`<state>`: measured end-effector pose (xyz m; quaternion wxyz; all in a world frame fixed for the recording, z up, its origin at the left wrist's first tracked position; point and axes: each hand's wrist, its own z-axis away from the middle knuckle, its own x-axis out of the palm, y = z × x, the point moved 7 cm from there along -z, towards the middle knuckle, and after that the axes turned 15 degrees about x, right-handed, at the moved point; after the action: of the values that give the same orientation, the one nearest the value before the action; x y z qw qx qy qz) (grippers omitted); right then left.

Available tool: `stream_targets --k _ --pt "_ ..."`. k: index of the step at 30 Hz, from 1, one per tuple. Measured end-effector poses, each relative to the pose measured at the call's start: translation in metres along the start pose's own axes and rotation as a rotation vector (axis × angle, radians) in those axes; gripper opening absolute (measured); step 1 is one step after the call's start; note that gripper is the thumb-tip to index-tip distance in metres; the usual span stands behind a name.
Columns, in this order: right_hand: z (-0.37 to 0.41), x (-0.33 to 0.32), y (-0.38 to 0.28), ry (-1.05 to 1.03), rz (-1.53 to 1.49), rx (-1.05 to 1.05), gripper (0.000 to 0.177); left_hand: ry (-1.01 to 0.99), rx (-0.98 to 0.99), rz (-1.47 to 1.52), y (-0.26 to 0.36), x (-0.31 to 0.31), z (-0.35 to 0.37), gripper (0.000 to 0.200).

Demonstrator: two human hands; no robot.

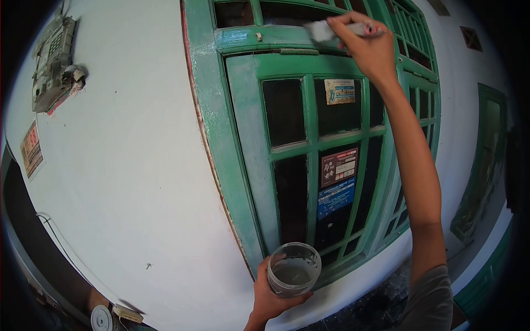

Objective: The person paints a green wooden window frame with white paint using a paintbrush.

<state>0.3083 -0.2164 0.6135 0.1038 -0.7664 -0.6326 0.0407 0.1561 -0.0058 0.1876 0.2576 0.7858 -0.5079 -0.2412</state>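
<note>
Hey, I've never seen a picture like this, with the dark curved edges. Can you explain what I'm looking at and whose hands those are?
Sure. There's no machine here, just a person with two bare hands. The single picture comes from a camera worn on their head, so you see roughly their own view.

The right hand is raised, holding a paintbrush with its bristles at the upper part of a green window frame. The left hand, lower down, holds a clear cup with greyish liquid inside, probably paint.

The work surface is upright: dark panes, some bearing labels such as a blue one, beside a white wall.
</note>
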Motion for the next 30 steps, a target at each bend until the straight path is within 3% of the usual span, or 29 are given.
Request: stream_targets --k 4,10,12,15,19,23,25,29,30 --pt "-0.009 0.012 -0.002 -0.151 -0.370 0.025 0.028 -0.001 0.019 0.009 -0.001 0.000 0.002 0.109" --pt "-0.022 -0.046 0.089 0.034 -0.150 0.238 0.024 -0.017 0.015 0.040 -0.001 -0.016 0.006 0.109" --pt "-0.031 -0.080 0.113 0.158 -0.022 0.256 0.024 -0.038 -0.004 0.023 0.005 -0.023 0.007 0.109" --pt "-0.029 -0.108 0.100 0.410 0.514 0.298 0.024 -0.052 -0.020 0.015 0.000 -0.035 0.009 0.109" --pt "-0.028 -0.049 0.058 0.196 0.757 -0.078 0.024 -0.055 0.014 0.052 -0.007 -0.043 0.009 0.109" --pt "-0.002 0.016 -0.013 0.083 0.543 -0.135 0.023 -0.098 0.019 0.025 -0.008 -0.048 0.007 0.110" --pt "0.010 0.035 -0.043 -0.002 0.286 -0.045 0.025 -0.123 0.021 0.015 -0.008 -0.048 0.005 0.110" --pt "0.000 0.044 -0.056 -0.149 -0.301 0.091 0.017 -0.152 -0.014 0.070 -0.006 -0.048 0.006 0.110" --pt "-0.004 0.043 -0.050 -0.143 -0.241 0.097 0.019 -0.152 -0.022 0.087 -0.007 -0.049 0.006 0.110"
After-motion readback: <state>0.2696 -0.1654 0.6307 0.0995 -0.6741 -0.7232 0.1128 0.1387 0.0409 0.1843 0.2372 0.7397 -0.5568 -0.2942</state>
